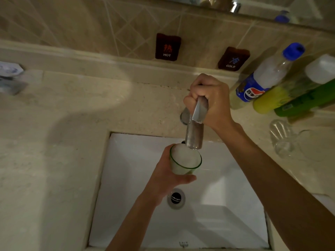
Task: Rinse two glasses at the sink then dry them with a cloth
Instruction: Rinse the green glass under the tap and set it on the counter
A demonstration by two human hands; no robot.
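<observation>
A clear, green-rimmed drinking glass is held upright over the white rectangular sink basin, its mouth just under the spout of the brushed-metal tap. It is gripped by the left hand from the side and below, fingers wrapped round the lower wall, thumb across the near side. The flat tap lever is gripped by the right hand, fingers curled tightly over it. The inside of the glass looks white and frothy, so water is judged to be running; the stream itself cannot be made out.

A second clear glass lies on its side on the pale stone counter, to the right of the basin, near three plastic bottles. No cloth is identifiable in view.

Handling, as judged: thin-walled glass, rigid, light when empty, heavier as it fills. Wet walls are expected to be slippery; a full wrap low on the body is preferred to a fingertip pinch at the rim. The hard basin, the metal spout and the stone counter are all chipping hazards; the rim is best kept clear of the spout.
</observation>
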